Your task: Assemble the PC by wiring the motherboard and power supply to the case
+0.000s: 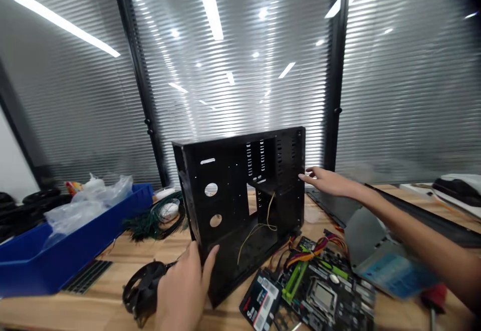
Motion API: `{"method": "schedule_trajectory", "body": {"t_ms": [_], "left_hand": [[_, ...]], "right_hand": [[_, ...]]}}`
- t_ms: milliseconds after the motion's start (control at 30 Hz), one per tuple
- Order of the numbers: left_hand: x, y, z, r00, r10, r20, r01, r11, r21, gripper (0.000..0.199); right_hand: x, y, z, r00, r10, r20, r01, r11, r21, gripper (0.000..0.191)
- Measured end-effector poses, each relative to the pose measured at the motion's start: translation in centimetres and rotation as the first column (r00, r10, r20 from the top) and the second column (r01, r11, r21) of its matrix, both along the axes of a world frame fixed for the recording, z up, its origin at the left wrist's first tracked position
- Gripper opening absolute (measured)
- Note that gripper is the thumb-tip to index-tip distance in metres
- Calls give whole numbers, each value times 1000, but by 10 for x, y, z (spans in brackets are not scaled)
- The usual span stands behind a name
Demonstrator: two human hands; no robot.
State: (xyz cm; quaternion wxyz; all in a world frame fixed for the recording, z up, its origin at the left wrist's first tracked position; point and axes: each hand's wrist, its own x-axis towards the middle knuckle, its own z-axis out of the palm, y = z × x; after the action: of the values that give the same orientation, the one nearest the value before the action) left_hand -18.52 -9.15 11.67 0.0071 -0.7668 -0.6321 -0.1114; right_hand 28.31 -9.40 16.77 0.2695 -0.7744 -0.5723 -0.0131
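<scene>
A black computer case [225, 211], its open side facing me, stands on the table with a thin yellow cable [268, 213] hanging inside. My left hand [186, 281] grips its lower left edge, the thumb over the front and the other fingers hidden behind the side. At the opposite edge, my right hand [326, 181] has its fingers stretched out and apart, the tips against the case's right side. In front of the case lie a motherboard [338, 291], a solid-state drive [261, 298] and a bundle of coloured cables [315, 251]. A black fan [145, 288] sits beside my left wrist.
On the left is a blue bin [86, 241] with clear plastic bags [93, 206]; a coil of dark green wire ties [158, 218] lies next to it. A black panel [413, 211], a grey metal box [368, 241] and a red-handled screwdriver [434, 298] are on the right.
</scene>
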Motion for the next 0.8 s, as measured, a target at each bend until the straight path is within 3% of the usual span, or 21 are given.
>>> {"method": "schedule_trajectory", "body": {"t_ms": [67,200,400,600,800], "left_hand": [[-3,10,-4,999,22,-35,-23,999,-24,43],[-7,35,-10,999,29,28,-31,997,73,46],[-11,79,-4,998,-34,55,26,989,144,46],[-11,126,-4,999,-35,19,32,992,121,51],[-5,177,-4,998,-59,-8,59,995,77,52]], "right_hand": [[8,7,-2,999,21,-32,-21,1000,5,78],[18,12,-9,994,94,-61,-90,994,61,71],[22,14,-17,989,136,-52,-126,980,154,61],[9,5,-10,963,70,261,-119,977,178,50],[-6,-4,-6,925,75,373,-157,969,193,45]]}}
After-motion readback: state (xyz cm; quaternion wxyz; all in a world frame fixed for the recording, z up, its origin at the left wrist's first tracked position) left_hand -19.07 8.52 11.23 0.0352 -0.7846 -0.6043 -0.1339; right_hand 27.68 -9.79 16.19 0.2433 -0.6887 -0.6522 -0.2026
